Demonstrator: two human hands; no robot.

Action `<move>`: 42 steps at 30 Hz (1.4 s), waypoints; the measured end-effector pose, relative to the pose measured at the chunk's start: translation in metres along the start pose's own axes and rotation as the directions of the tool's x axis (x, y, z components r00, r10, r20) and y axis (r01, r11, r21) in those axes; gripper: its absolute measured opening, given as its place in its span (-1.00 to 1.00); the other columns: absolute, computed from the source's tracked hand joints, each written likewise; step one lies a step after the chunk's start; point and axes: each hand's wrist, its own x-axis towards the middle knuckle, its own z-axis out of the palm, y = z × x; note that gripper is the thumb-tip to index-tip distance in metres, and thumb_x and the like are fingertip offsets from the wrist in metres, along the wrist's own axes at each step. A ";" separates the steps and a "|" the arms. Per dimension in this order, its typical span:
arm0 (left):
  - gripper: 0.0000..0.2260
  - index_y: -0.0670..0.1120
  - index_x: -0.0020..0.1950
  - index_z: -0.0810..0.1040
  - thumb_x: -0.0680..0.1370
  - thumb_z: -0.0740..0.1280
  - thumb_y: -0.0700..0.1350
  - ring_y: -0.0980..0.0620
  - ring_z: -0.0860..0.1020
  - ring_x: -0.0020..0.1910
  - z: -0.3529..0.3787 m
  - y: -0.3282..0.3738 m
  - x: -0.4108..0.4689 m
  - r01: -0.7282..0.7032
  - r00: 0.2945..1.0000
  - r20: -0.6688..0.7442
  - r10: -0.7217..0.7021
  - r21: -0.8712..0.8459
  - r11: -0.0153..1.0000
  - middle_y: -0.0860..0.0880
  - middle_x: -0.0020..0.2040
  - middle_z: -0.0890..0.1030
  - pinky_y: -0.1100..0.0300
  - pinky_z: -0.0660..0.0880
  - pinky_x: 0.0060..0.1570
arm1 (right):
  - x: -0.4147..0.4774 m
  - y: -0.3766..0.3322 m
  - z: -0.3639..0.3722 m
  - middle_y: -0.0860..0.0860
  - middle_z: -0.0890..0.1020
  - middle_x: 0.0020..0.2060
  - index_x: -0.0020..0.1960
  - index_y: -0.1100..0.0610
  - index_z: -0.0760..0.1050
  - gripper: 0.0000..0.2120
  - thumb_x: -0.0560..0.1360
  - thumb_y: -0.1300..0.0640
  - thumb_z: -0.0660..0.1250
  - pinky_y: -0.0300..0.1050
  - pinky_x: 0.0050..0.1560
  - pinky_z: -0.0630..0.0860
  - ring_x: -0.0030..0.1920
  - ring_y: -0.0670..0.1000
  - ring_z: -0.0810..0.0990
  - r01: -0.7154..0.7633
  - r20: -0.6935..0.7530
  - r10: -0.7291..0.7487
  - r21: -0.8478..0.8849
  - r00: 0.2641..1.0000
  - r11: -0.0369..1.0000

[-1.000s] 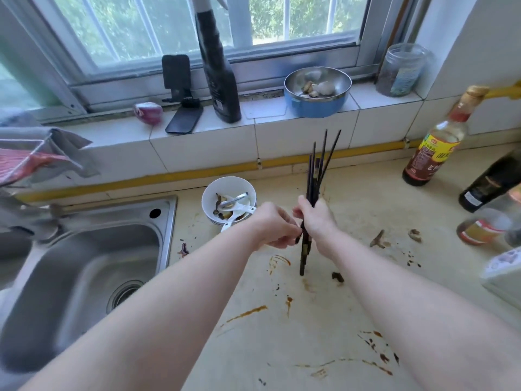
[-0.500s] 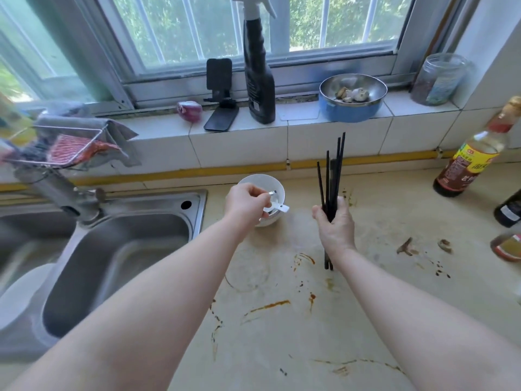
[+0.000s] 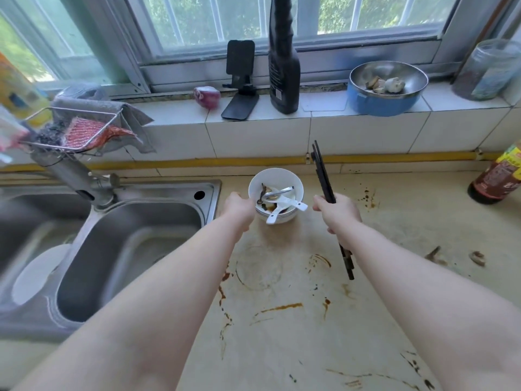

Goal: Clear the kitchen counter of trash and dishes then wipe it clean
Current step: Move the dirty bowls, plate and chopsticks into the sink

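Chopsticks clenched in right grip, left grip at bowl rim, fingers hidden, hold unclear

A black spray bottle is standing on the tiled sill just beside a black phone stand. What looks like a red onion is lying left of them. A brown sauce bottle is sitting far right.
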 end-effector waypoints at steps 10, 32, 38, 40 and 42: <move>-0.74 -0.18 0.27 0.44 0.64 0.12 -0.13 -0.17 0.65 -0.07 0.015 0.004 0.028 0.141 0.981 0.164 -0.102 -0.241 0.960 -0.18 0.04 0.62 0.01 0.64 -0.09 | 0.027 -0.019 0.024 0.04 0.61 0.01 -0.01 0.02 0.48 -0.78 0.55 -0.12 0.21 -0.13 -0.31 0.46 -0.28 0.01 0.43 -0.041 0.180 0.054 -0.074 0.982 0.996; -0.76 -0.18 0.21 0.46 0.60 0.11 -0.21 -0.13 0.66 -0.24 -0.068 -0.056 0.012 0.099 0.993 0.096 -0.074 -0.284 0.954 -0.22 -0.01 0.64 0.10 0.60 -0.44 | -0.054 -0.041 0.082 -0.03 0.62 -0.11 -0.18 0.03 0.47 -0.83 0.53 -0.02 0.29 -0.17 -0.39 0.35 -0.34 -0.05 0.35 -0.026 0.264 0.033 -0.031 0.964 0.999; -0.78 -0.24 0.12 0.49 0.56 0.14 -0.23 -0.17 0.66 -0.23 -0.124 -0.102 -0.001 0.101 0.992 0.100 -0.075 -0.291 0.952 -0.27 -0.01 0.65 0.03 0.63 -0.37 | -0.111 -0.046 0.127 -0.02 0.60 -0.12 -0.22 0.03 0.43 -0.81 0.53 -0.03 0.29 -0.17 -0.36 0.38 -0.32 -0.03 0.38 0.009 0.276 0.006 -0.053 0.961 0.999; -0.77 -0.23 0.13 0.50 0.54 0.15 -0.22 -0.21 0.67 -0.20 -0.151 -0.119 -0.002 0.083 0.994 0.094 -0.059 -0.282 0.956 -0.27 -0.01 0.65 -0.03 0.64 -0.34 | -0.135 -0.050 0.149 0.01 0.58 -0.15 -0.23 0.05 0.44 -0.78 0.53 -0.02 0.27 -0.16 -0.34 0.40 -0.31 -0.02 0.39 0.028 0.274 -0.008 -0.067 0.962 0.997; -0.78 -0.22 0.14 0.50 0.56 0.15 -0.23 -0.21 0.67 -0.18 -0.170 -0.131 -0.002 0.084 0.994 0.087 -0.062 -0.272 0.959 -0.27 0.00 0.65 -0.03 0.64 -0.35 | -0.151 -0.052 0.166 0.06 0.55 -0.19 -0.22 0.07 0.47 -0.77 0.53 -0.04 0.25 -0.13 -0.33 0.42 -0.31 0.02 0.42 0.042 0.258 -0.016 -0.097 0.966 0.994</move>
